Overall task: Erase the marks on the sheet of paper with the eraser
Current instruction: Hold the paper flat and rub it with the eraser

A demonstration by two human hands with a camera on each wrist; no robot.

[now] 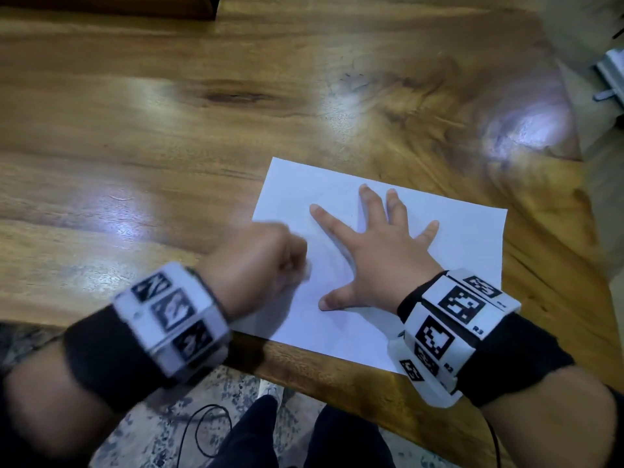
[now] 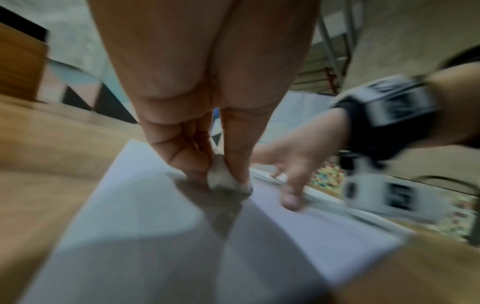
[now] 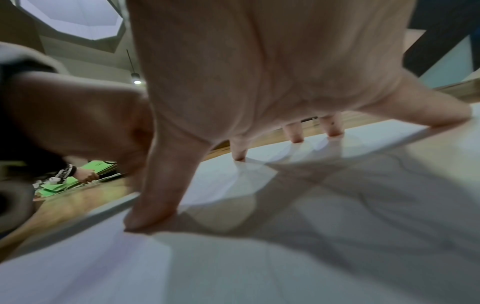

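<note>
Left hand (image 1: pixel 256 255) fingers pinch eraser (image 2: pixel 221 176) on paper (image 1: pixel 456 238) near table's (image 1: pixel 135 146) front edge, right hand (image 1: pixel 381 251) splayed flat pinning it; hard rubbing may crease the unpinned left margin.

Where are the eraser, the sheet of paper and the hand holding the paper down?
eraser (image 2: pixel 219 176), left wrist view, on its white body between the pinching fingertips.
sheet of paper (image 1: pixel 452 214), head view, on a bare part by the far right corner.
right hand (image 1: pixel 385 261), head view, on the back of the hand.
</note>
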